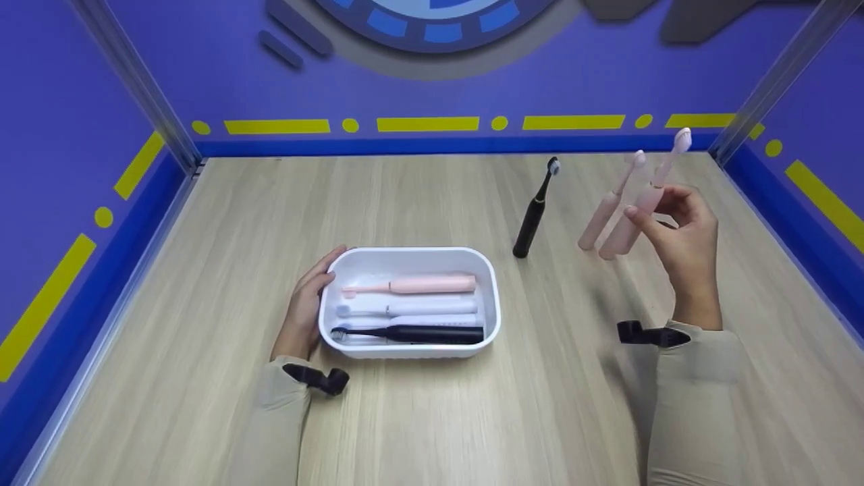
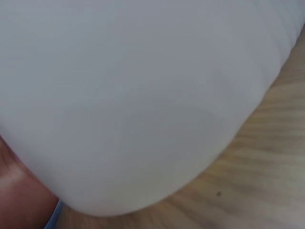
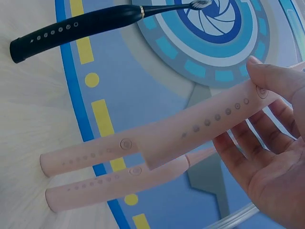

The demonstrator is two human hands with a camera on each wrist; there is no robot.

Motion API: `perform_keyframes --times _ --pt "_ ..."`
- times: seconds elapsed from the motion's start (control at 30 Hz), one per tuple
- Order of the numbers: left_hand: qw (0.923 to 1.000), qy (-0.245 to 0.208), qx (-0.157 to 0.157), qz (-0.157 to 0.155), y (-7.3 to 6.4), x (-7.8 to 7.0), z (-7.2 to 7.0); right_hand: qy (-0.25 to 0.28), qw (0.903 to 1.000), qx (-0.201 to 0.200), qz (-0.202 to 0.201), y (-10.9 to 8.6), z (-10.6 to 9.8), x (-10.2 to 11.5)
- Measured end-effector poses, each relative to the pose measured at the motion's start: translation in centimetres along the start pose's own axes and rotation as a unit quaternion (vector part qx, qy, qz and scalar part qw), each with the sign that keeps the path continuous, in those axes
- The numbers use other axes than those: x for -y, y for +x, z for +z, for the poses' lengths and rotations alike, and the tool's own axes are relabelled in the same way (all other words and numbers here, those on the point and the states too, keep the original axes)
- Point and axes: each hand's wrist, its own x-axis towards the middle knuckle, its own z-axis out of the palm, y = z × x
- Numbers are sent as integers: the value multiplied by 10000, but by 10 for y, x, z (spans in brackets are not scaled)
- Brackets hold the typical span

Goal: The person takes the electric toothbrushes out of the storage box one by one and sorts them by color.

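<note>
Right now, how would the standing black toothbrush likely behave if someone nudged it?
The black toothbrush would probably tip easily, standing tall on a narrow base. Once down, it might roll, since its handle looks rounded. It seems stiff: the thin neck shows no sag.

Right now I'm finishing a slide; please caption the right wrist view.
The right hand holds a pink electric toothbrush, with two other pink toothbrushes and a black toothbrush nearby.

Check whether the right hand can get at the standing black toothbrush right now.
Probably not straight off: the right hand grips a pink toothbrush, and another pink toothbrush stands between it and the black toothbrush, whose near side looks free.
</note>
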Motion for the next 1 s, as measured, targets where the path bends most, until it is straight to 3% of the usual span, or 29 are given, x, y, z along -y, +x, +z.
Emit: perform_keyframes --times 0.43,0.67,1.0 --pt "9998 28 -2 -180 -1 0 -1 130 9982 -267 514 4 -11 -12" --pt "9999 -28 -56 -146 0 -1 -1 152 9981 -351 491 6 -17 -24" --pt "9999 -6 -86 -126 0 -1 0 890 9923 -428 753 11 -20 -43"
